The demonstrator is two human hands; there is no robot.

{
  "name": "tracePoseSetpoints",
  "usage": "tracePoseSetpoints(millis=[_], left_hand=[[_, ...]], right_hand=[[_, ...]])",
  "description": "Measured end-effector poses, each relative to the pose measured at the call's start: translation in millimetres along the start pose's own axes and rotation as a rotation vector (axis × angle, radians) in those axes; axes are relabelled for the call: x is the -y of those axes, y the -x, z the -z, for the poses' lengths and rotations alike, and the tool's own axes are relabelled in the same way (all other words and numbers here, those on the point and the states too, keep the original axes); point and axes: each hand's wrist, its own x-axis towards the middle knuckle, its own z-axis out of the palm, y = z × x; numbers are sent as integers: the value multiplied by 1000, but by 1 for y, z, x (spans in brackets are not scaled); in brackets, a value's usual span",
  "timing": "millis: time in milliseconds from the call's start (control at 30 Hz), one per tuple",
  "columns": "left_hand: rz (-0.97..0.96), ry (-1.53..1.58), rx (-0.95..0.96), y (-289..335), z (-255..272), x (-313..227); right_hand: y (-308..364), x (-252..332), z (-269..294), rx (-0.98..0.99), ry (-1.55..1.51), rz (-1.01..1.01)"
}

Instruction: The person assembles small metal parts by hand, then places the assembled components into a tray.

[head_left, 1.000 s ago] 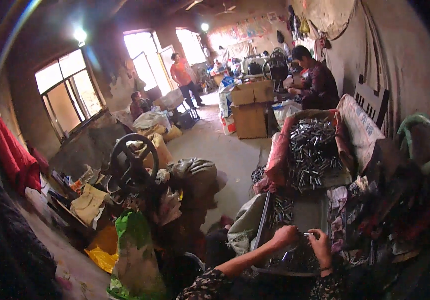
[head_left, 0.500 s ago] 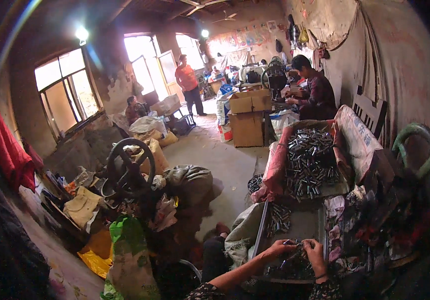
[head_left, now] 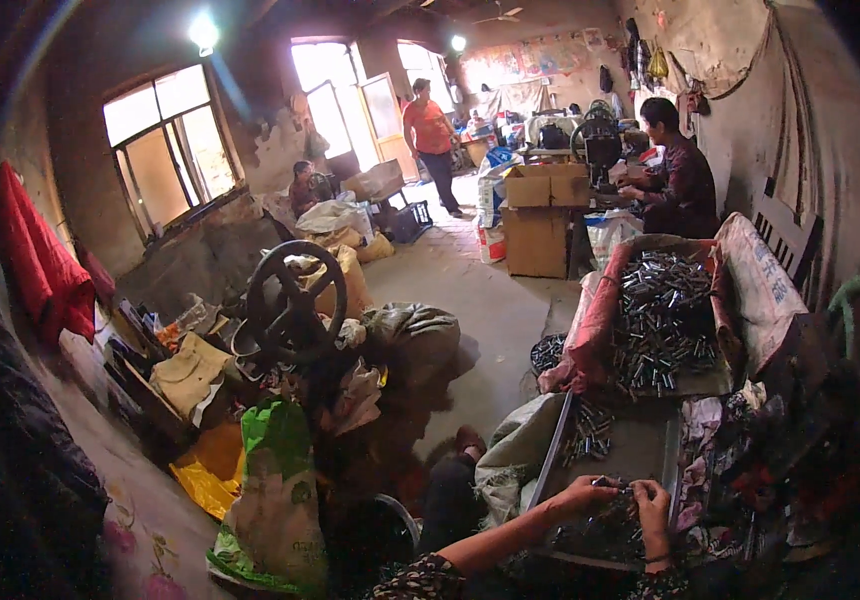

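Left hand [head_left: 582, 493] and right hand [head_left: 652, 497], fingers curled, together pinch a small metal piece [head_left: 614, 484] over the tray [head_left: 650, 445] near its front edge. Brown cardboard boxes [head_left: 540, 215] stand on the floor beyond; a white printed sack [head_left: 762, 285] flanks the tube heap [head_left: 662, 320].

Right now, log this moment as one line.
left hand: on small metal parts | right hand: pinching one | grey tray below | open sack of parts beyond

Two brown cardboard boxes [head_left: 538, 215] stand stacked at twelve o'clock on the floor, a white printed sack [head_left: 762, 285] hangs at two o'clock, and a green-and-white plastic bag [head_left: 275, 490] sits at seven o'clock.
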Motion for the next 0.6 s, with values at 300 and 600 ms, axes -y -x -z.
tracePoseSetpoints(millis=[300, 600], left_hand=[[-89, -75, -93, -6, 5, 15], [-509, -794, -172, -9, 3, 25]], right_hand=[[-2, -6, 0, 57, -109, -71], [-3, -22, 2, 35, 132, 9]])
